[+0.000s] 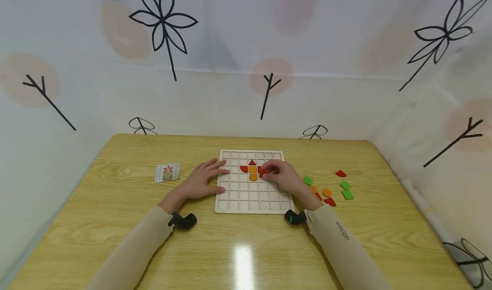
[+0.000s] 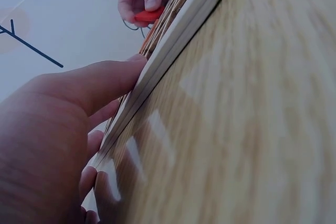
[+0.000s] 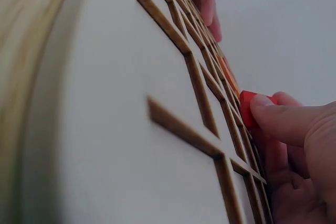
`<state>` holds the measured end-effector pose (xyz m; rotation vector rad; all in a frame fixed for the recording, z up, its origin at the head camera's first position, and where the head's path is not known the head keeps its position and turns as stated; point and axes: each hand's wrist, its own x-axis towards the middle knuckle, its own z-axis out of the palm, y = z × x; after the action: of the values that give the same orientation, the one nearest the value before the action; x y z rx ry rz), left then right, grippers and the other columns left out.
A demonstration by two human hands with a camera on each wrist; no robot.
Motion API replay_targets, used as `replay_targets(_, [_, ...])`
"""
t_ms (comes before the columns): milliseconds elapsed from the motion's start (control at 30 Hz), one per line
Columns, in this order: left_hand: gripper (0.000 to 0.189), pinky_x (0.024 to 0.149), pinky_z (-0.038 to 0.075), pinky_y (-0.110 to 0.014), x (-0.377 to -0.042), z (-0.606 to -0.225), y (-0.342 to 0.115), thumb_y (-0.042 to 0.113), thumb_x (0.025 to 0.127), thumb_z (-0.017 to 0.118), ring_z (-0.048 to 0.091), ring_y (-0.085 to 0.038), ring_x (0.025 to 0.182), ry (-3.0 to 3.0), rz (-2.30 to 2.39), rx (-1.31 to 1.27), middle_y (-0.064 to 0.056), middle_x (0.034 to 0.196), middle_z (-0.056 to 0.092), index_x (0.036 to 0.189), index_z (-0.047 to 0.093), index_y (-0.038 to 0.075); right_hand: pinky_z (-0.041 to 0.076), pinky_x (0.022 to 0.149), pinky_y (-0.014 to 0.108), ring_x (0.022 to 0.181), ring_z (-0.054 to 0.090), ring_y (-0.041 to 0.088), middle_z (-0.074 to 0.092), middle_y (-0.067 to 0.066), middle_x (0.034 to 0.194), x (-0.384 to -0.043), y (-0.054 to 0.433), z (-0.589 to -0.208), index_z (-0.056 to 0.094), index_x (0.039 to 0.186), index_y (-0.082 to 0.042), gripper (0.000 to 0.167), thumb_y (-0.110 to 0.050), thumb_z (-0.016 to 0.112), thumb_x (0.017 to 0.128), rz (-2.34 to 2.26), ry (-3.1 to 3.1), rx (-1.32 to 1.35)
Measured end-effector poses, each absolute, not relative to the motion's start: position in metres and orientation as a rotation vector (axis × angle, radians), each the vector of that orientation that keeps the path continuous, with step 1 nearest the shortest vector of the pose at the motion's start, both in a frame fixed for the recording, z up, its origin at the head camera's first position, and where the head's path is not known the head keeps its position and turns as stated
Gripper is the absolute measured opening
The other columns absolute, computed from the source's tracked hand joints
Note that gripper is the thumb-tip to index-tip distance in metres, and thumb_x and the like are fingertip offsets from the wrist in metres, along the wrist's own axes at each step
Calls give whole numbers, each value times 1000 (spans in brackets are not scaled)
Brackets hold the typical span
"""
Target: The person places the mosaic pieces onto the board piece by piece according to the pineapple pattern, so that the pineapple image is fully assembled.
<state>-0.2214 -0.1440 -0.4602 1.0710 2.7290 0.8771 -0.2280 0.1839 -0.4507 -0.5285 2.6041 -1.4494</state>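
Note:
A pale wooden grid board (image 1: 234, 205) lies on the table. My left hand (image 1: 196, 181) rests at its left edge with fingers spread and fairly straight, the thumb on the rim in the left wrist view. Between the thumb and fingers of my right hand (image 1: 286, 177) is a small red piece (image 3: 245, 109), held close over the grid, its outline partly covered. Just left of it on the board sit an orange square (image 1: 252, 169), an orange circle (image 1: 253, 177), a red triangle (image 1: 252, 162) and a red quarter-circle (image 1: 244, 169).
Left of the board lies a pattern card (image 1: 167, 173) with a coloured figure on a grid. To the right are scattered loose green squares (image 1: 347, 194), orange circles (image 1: 327, 193) and red quarter-circles (image 1: 341, 173). A patterned cloth (image 1: 215, 102) stands behind the wooden table (image 1: 192, 256).

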Motion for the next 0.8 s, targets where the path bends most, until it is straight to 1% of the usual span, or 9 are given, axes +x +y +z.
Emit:
replay_targets(133, [59, 115, 10, -62, -221, -461, -145, 41, 92, 69, 14, -34, 150, 2737, 869, 1054, -6, 162, 29, 144, 56, 17, 50, 77, 30, 87, 61, 19, 69, 4, 104, -227, 181, -451, 74, 108, -8, 17, -5, 72, 91, -1422, 2650, -552])
replay_targets(333, [59, 115, 9, -62, -221, -461, -147, 41, 92, 70, 13, -33, 151, 2732, 878, 1043, -5, 162, 29, 145, 55, 17, 47, 74, 30, 84, 56, 20, 66, 2, 98, -225, 179, -451, 77, 103, -9, 13, -7, 73, 91, -1389, 2680, -565])
replay_targets(567, [59, 115, 9, -62, -221, -461, -147, 42, 92, 69, 13, -33, 151, 2733, 868, 1039, -5, 162, 28, 145, 55, 18, 47, 71, 30, 81, 56, 20, 65, 2, 94, -224, 179, -450, 76, 102, -8, 12, -6, 74, 90, -1388, 2667, -623])
replay_targets(800, [59, 115, 9, -62, -222, -460, -147, 42, 92, 69, 13, -33, 151, 2735, 867, 1049, -5, 162, 28, 145, 55, 18, 48, 71, 30, 80, 58, 20, 64, 1, 93, -224, 178, -450, 76, 100, -10, 12, -5, 73, 90, -1365, 2674, -639])
